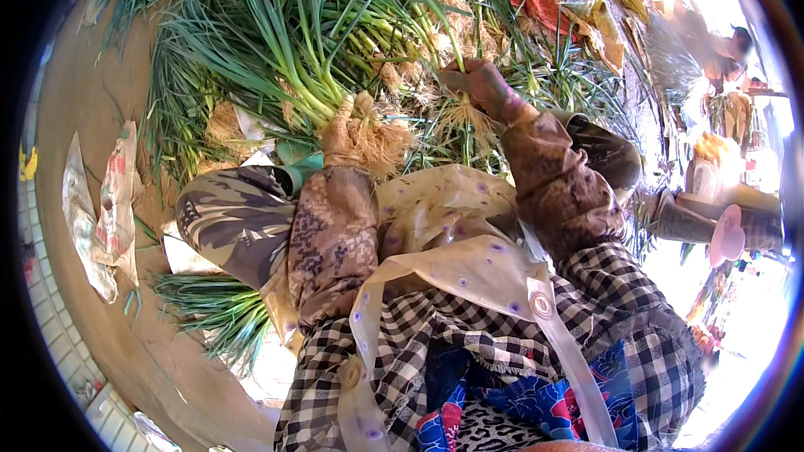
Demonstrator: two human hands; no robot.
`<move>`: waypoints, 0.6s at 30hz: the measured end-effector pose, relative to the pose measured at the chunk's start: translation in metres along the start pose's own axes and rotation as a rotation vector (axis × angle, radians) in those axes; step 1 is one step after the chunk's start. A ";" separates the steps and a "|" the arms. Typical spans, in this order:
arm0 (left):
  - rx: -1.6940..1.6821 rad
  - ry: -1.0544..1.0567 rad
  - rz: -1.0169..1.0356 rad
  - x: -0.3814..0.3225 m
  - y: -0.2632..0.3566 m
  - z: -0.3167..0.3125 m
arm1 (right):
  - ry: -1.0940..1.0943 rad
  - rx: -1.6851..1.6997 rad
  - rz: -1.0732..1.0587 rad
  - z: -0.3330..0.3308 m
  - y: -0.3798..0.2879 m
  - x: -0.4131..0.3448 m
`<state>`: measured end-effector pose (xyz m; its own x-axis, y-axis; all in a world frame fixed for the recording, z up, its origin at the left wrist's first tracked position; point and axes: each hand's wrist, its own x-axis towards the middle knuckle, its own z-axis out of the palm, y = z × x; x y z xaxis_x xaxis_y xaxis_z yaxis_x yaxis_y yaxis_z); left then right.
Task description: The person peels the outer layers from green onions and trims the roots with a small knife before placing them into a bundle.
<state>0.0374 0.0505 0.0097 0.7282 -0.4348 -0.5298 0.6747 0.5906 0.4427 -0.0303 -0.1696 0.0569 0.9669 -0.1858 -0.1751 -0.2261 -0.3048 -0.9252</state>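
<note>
My left hand is wrapped around the pale lower ends of a bunch of long green allium stalks. Their leaves fan up and to the left, while a tangle of straw-coloured roots hangs beside my fingers. To the right, my right hand pinches one more stalk near its base. Its roots dangle below the hand, and its leaf reaches up across the heap. Behind both hands lies a large heap of the same stalks, many with roots showing.
A smaller pile of greens lies by my left knee. Crumpled printed sacks rest on the floor at left. Red and yellow sacking borders the heap at upper right. Another person is at the far right, near a pink hat-like object.
</note>
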 end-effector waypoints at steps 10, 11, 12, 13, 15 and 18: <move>0.026 -0.258 -0.105 -0.005 -0.029 0.002 | 0.099 0.176 0.375 0.042 0.000 0.055; 0.061 -0.216 -0.097 -0.009 -0.034 0.010 | 0.067 0.232 0.388 0.047 -0.001 0.062; 0.095 -0.160 -0.082 -0.012 -0.036 0.010 | -0.051 0.267 0.395 0.053 -0.006 0.066; 0.183 -0.201 -0.023 -0.016 -0.033 0.006 | -0.171 0.301 0.400 0.060 -0.015 0.069; 0.280 -0.229 0.042 -0.020 -0.031 -0.001 | -0.024 0.428 0.362 0.081 -0.012 0.075; 0.173 -0.083 -0.040 -0.005 -0.033 0.002 | 0.061 0.472 0.376 0.069 0.008 0.065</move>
<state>0.0118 0.0316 -0.0010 0.7030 -0.5142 -0.4912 0.7087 0.4495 0.5437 0.0391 -0.1202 0.0150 0.8193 -0.2581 -0.5120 -0.4601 0.2369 -0.8557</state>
